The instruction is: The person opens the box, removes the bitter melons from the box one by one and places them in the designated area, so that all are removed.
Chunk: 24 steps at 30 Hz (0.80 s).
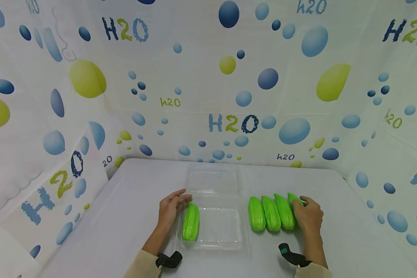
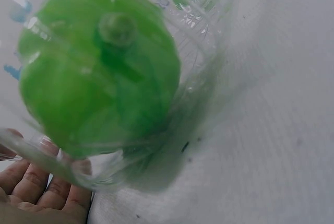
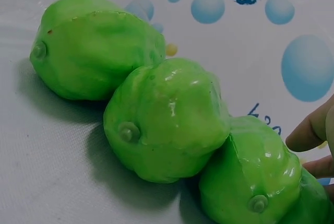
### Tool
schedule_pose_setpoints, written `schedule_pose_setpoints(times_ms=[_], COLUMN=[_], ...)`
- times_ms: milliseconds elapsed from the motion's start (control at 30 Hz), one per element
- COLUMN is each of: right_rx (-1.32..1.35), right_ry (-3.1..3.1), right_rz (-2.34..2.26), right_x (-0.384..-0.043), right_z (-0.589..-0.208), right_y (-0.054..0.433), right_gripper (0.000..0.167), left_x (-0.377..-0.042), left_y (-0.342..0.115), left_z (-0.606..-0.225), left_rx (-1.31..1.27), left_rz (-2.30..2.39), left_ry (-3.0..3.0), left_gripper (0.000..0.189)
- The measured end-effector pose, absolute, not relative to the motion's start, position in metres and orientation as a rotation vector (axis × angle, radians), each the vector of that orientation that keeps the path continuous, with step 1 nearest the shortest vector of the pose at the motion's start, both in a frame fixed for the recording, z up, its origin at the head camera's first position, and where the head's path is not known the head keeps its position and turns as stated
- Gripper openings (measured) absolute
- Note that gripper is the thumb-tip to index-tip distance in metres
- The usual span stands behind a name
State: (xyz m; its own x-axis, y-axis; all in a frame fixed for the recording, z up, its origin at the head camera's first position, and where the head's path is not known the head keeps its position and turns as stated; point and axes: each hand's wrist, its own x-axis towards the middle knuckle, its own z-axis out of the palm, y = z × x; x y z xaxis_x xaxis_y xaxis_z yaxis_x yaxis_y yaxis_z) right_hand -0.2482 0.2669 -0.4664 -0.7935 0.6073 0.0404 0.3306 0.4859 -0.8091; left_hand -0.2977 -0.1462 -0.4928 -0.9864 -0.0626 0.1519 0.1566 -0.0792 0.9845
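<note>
A clear plastic box (image 1: 215,244) stands mid-table, its lid (image 1: 213,180) folded back behind it. One glossy green ridged gourd (image 1: 191,223) lies lengthwise along the box's left side; the left wrist view shows its rounded end (image 2: 99,78) through the clear wall. My left hand (image 1: 172,206) holds the box at its left rim, fingers bent over the edge. To the right of the box, several similar gourds (image 1: 272,214) lie side by side in a row. My right hand (image 1: 308,214) grips the rightmost gourd (image 1: 293,198), partly hiding it, with thumb and fingers around its upper part.
A white cloth covers the table (image 1: 125,239). Behind it and on both sides stand white sheets (image 1: 194,77) printed with blue and green drops and H2O lettering. Each wrist carries a black strap mount (image 1: 168,260).
</note>
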Motion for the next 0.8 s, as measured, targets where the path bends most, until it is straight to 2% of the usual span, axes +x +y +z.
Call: schedule_pose_setpoints(times_ms=[800], right_rx=[-0.778], right_ry=[-2.421], right_rz=[1.223], right_x=[-0.2476], right_z=[-0.4655], right_y=[0.2668], right_gripper=[0.055], left_x=[-0.2972], left_y=[-0.1458], left_z=[-0.4914], left_rx=[-0.102], left_rz=[-2.186], left_ry=[-2.030], left_gripper=[0.037])
